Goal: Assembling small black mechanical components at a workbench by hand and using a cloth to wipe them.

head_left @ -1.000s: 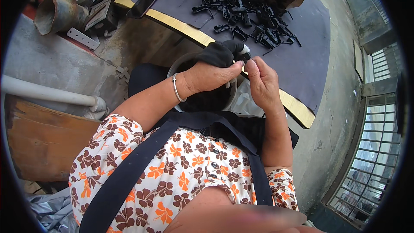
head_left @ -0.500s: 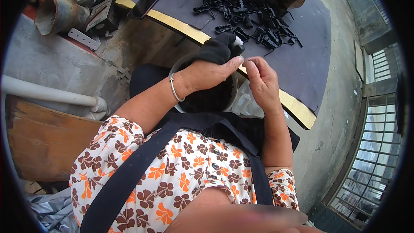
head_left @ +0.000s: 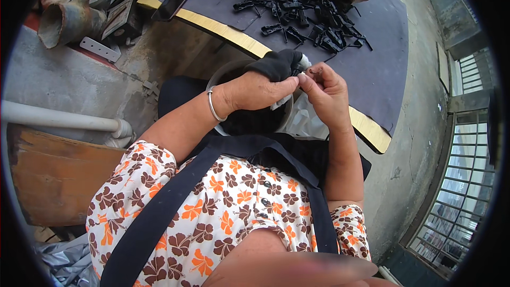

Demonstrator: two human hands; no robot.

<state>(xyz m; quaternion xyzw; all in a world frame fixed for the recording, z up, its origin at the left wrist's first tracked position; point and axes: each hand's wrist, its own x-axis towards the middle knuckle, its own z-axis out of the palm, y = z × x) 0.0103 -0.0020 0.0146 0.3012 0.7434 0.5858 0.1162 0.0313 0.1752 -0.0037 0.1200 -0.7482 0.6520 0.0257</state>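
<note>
Far left, a rusty pipe (head_left: 66, 21) and a small metal plate (head_left: 101, 49) are seen on the concrete ledge (head_left: 58, 82); a white tube (head_left: 64, 120) runs along the ledge's near edge above a wooden board (head_left: 53, 175). A dark phone (head_left: 175, 0) lies on the tabletop (head_left: 377, 69), at its far left corner.

The left hand (head_left: 255, 89) is closed around a black piece (head_left: 276, 64), thumb and fingers wrapped, held above a round bucket (head_left: 226, 72) on the lap. The right hand (head_left: 326, 93) is pinched shut on a small wire clip (head_left: 314, 71), held just right of the black piece and touching the left fingertips. The hands are together, over the bucket's right rim.

Judgement: the clip is being fitted to the black piece. The job is best done with the piece kept steady in the left hand and the clip guided in by the right fingertips only; the work should be kept over the bucket so that a dropped clip is caught. Exact seating of the clip cannot be told; it is too small.

Right of the hands, a white bag (head_left: 308, 122) lies under the wrist. Far right on the tabletop, a heap of black parts (head_left: 303, 16) is well apart from the hands. The yellow edge (head_left: 234, 34) runs just beyond the bucket, limiting forward reach; open room lies to the right, above the bare dark mat.
</note>
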